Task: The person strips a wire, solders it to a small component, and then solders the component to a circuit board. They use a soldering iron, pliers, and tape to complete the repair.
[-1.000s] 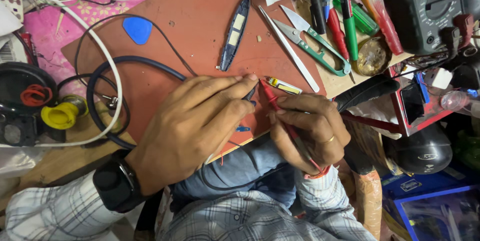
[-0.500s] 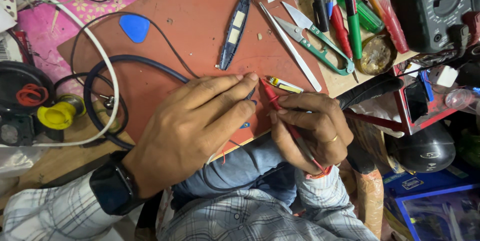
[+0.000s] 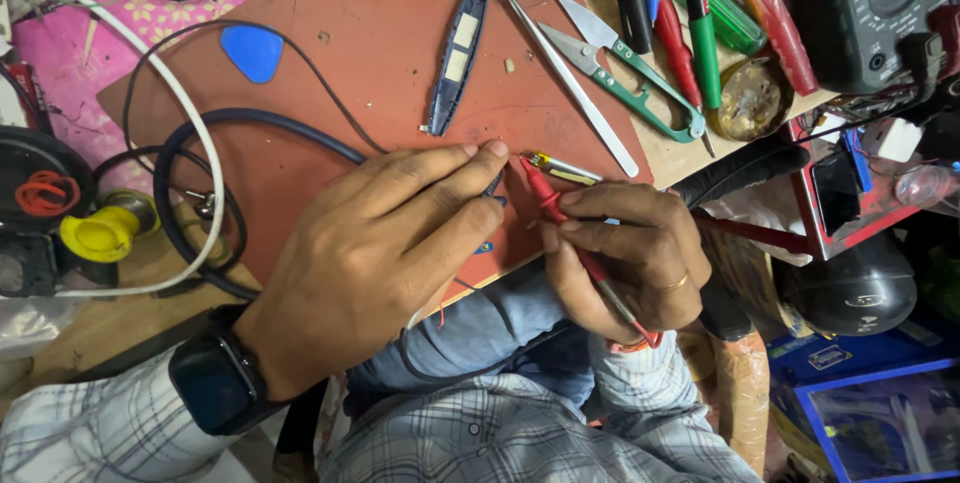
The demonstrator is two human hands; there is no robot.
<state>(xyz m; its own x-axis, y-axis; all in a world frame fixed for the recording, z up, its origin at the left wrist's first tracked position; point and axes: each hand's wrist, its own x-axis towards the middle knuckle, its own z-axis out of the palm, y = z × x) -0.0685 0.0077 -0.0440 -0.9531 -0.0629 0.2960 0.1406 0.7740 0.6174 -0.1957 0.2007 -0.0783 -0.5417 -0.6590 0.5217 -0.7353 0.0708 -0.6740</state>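
Red probe (image 3: 560, 218) clamped in right hand (image 3: 625, 253) fingers, tip at edge of brown mat (image 3: 380, 73). Left hand (image 3: 375, 253) lies flat, fingers together, fingertips pressing small dark part (image 3: 493, 183), mostly hidden, touching probe tip.

A blue pick (image 3: 252, 51) lies near the red mat's (image 3: 380, 33) left corner. A dark blue casing strip (image 3: 456, 55) lies mid-mat. Green snips (image 3: 630, 78) rest at its right edge.
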